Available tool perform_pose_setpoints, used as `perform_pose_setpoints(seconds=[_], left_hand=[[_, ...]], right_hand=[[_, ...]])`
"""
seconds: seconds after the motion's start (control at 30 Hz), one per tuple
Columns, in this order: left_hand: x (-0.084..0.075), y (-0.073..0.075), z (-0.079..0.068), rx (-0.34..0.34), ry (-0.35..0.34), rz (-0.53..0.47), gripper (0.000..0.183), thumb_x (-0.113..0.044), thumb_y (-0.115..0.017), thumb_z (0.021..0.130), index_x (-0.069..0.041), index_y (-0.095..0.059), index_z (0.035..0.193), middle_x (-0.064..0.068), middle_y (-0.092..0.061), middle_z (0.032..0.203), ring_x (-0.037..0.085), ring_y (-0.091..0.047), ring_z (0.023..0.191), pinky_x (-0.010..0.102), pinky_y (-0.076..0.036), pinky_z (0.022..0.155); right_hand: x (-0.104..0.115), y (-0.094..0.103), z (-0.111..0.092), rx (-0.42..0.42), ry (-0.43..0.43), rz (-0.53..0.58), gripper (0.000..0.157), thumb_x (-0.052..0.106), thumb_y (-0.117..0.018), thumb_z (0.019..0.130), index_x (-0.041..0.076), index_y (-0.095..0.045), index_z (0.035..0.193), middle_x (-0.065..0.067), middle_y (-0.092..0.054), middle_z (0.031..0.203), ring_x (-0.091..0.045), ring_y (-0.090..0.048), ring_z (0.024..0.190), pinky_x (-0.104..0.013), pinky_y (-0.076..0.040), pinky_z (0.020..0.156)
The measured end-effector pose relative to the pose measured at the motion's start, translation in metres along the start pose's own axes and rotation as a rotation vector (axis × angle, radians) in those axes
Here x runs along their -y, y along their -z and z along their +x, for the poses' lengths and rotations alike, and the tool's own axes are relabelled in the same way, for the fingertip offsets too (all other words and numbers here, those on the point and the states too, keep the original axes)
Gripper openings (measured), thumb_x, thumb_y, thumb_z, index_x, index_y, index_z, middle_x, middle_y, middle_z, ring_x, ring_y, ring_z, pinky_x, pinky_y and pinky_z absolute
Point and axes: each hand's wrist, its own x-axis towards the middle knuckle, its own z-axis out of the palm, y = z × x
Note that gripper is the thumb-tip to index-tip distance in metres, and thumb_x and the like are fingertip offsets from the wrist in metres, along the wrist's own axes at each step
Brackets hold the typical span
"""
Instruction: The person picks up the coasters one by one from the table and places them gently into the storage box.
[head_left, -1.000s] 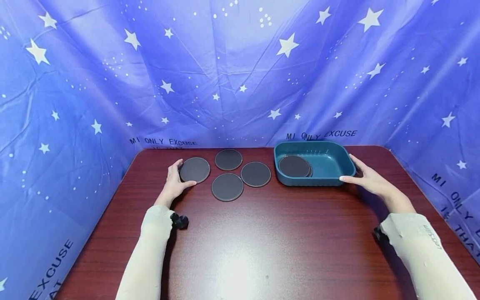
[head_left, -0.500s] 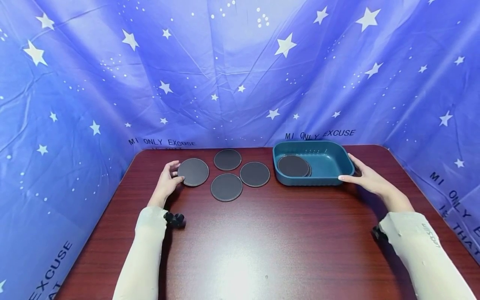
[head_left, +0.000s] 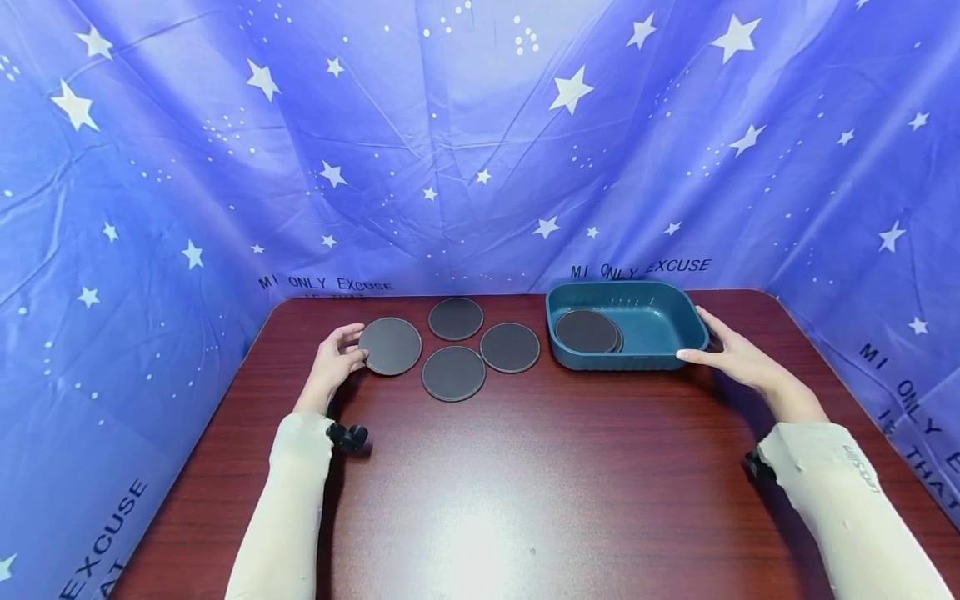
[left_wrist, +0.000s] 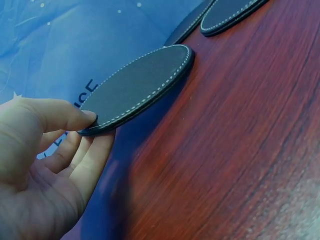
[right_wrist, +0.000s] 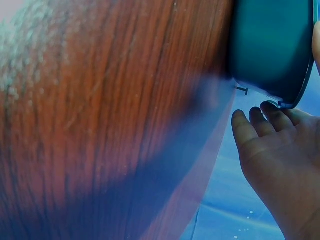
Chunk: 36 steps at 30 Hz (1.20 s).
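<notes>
My left hand (head_left: 333, 362) pinches a round black coaster (left_wrist: 142, 82) by its near left edge, thumb on top and fingers underneath. White stitching runs round its rim, and it is tilted up in the left wrist view. Three more coasters lie flat to its right: one at the back (head_left: 456, 319), one in front (head_left: 453, 374), and one to the right (head_left: 510, 347). My right hand (head_left: 738, 358) rests against the right end of a teal plastic bin (head_left: 660, 361), thumb at the front rim and fingers straight along the side. Stacked coasters (head_left: 587, 332) lie in the bin's left part.
The dark red wooden table (head_left: 525, 467) ends just behind the bin and coasters. A blue curtain (head_left: 420, 167) with white stars hangs close round the back and sides. A black wrist camera (head_left: 348, 437) sits below my left sleeve.
My left thumb has drawn back to the coaster's left edge and now pinches it; the coaster has shifted slightly and tilted. My right hand and the bin have stayed in place.
</notes>
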Motion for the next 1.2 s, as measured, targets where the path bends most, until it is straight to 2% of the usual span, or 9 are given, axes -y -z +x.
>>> perform_pose_setpoints(seconds=[0.2,0.47,0.6,0.83,1.2], left_hand=[[-0.003,-0.001,-0.001,0.025,0.006,-0.041,0.057,0.009,-0.057,0.093,0.003,-0.041,0.147,0.021,-0.047,0.136,-0.008,-0.057,0.084,0.011,-0.056,0.071],[-0.008,-0.004,-0.002,0.022,-0.016,-0.122,0.057,0.011,-0.057,0.092,0.003,-0.042,0.146,0.0,-0.053,0.116,-0.005,-0.059,0.084,0.012,-0.058,0.072],[-0.008,-0.006,-0.001,0.014,-0.035,-0.146,0.056,0.012,-0.056,0.092,0.003,-0.042,0.146,-0.006,-0.053,0.111,-0.005,-0.06,0.084,0.013,-0.058,0.072],[-0.014,-0.011,-0.002,0.034,-0.067,-0.197,0.056,0.013,-0.056,0.092,0.005,-0.041,0.145,-0.007,-0.055,0.111,-0.004,-0.062,0.086,0.014,-0.059,0.073],[-0.024,-0.025,-0.001,0.076,-0.076,-0.189,0.056,0.012,-0.055,0.093,0.004,-0.041,0.147,0.0,-0.054,0.12,-0.004,-0.061,0.089,0.013,-0.058,0.075]], right_hand=[[-0.002,0.0,0.001,-0.002,0.001,-0.006,0.096,0.025,-0.063,0.098,0.013,0.009,0.16,-0.033,-0.008,0.162,-0.055,-0.024,0.142,-0.073,-0.026,0.111],[-0.001,0.001,0.001,0.003,-0.006,-0.006,0.096,0.026,-0.063,0.098,0.012,0.009,0.16,-0.033,-0.007,0.162,-0.056,-0.023,0.142,-0.073,-0.026,0.111],[-0.002,0.001,0.002,0.006,-0.004,-0.004,0.096,0.026,-0.063,0.098,0.012,0.01,0.16,-0.033,-0.006,0.163,-0.055,-0.023,0.142,-0.073,-0.026,0.111],[-0.003,0.0,0.002,0.003,0.003,0.003,0.096,0.024,-0.063,0.098,0.013,0.009,0.16,-0.033,-0.007,0.163,-0.054,-0.023,0.142,-0.073,-0.026,0.111],[-0.004,0.0,0.001,-0.005,0.026,0.007,0.096,0.023,-0.064,0.098,0.013,0.008,0.16,-0.032,-0.009,0.162,-0.053,-0.025,0.141,-0.072,-0.027,0.111]])
